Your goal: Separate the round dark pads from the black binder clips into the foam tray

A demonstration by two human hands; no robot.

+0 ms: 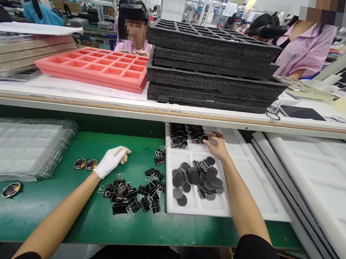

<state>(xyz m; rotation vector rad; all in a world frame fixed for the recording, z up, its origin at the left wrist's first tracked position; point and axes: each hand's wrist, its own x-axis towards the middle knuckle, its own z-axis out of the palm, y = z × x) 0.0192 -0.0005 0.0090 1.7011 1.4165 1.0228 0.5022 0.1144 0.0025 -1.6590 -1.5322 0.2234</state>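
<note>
My left hand (111,162), in a white glove, rests above the green tabletop with relaxed, stretched fingers and nothing visible in them. It is nearest to a heap of black binder clips (130,195) and two round dark pieces with shiny rims (86,164) on its left. At the far end of a white foam tray (196,208), my right hand (218,147) is closed, thumb and fingers pinching a black binder clip. Rows of binder clips (180,135) lie beside it in that tray. Closer to me, the tray holds a pile of dark grey discs (200,176).
Clear plastic trays (14,143) are stacked at left, near another round piece (11,189). White foam trays (326,186) lean at right. A shelf (106,107) crosses above the bench, bearing a red tray (97,66) and black foam trays (211,80). People sit beyond.
</note>
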